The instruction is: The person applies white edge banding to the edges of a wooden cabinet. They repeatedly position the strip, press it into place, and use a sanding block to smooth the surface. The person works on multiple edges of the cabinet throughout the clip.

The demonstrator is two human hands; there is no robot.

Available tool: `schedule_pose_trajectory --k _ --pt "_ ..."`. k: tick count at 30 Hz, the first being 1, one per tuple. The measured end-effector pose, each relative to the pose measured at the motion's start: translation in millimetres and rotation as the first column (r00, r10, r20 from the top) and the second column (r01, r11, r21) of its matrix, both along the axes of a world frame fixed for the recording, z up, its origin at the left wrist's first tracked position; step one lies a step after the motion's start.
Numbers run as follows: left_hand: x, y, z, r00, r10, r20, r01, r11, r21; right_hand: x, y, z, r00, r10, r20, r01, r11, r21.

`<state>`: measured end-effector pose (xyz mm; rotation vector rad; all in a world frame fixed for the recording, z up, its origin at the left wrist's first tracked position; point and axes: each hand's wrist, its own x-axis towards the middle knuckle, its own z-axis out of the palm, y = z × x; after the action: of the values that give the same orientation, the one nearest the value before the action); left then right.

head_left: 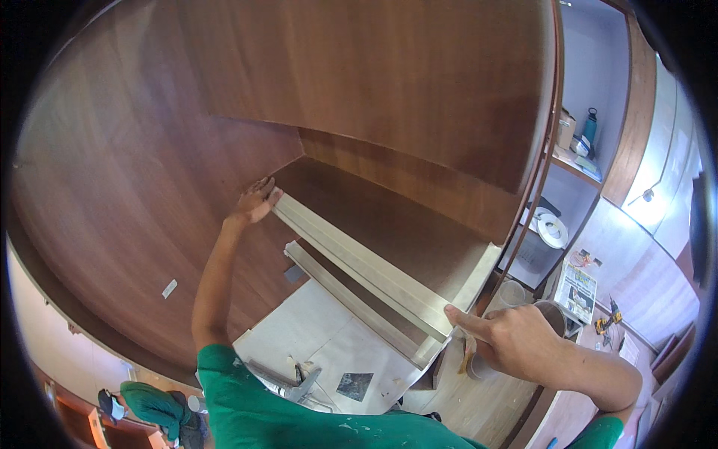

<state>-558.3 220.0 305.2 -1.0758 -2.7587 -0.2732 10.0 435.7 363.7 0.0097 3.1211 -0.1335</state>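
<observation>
A long pale, cream-coloured moulding strip [359, 254] slants across the opening of a brown wood-panelled cabinet [374, 209]. My left hand [259, 200] grips its far left end, close against the side panel. At the near right end, my right hand [520, 340] has its index finger stretched along the strip and its other fingers curled; what lies under them is partly hidden. A second pale strip [351, 305] runs below, roughly parallel. A short pale piece [479, 277] edges the opening on the right, and the held strip's right end lies by it.
Under the opening lies a white board [299, 329] with a dark square piece [354, 386] and tools. Clear tubs [511, 293] stand beside my right hand. A cordless drill [609, 316] and newspaper [577, 293] lie farther right. Another person in green [153, 404] is at lower left.
</observation>
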Motion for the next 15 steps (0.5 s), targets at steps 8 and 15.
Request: schedule_pose_trajectory --k 8,15 --pt "238.6 46.3 -6.6 0.611 -0.788 -0.069 0.791 0.611 0.023 2.6 8.4 -9.7 0.999 -0.041 -0.015 0.041 0.998 -0.051" --pt "360.3 59.6 -18.4 0.440 -0.889 -0.125 0.895 0.422 0.146 2.6 13.5 -20.9 0.998 0.000 -0.055 -0.005 0.996 -0.086"
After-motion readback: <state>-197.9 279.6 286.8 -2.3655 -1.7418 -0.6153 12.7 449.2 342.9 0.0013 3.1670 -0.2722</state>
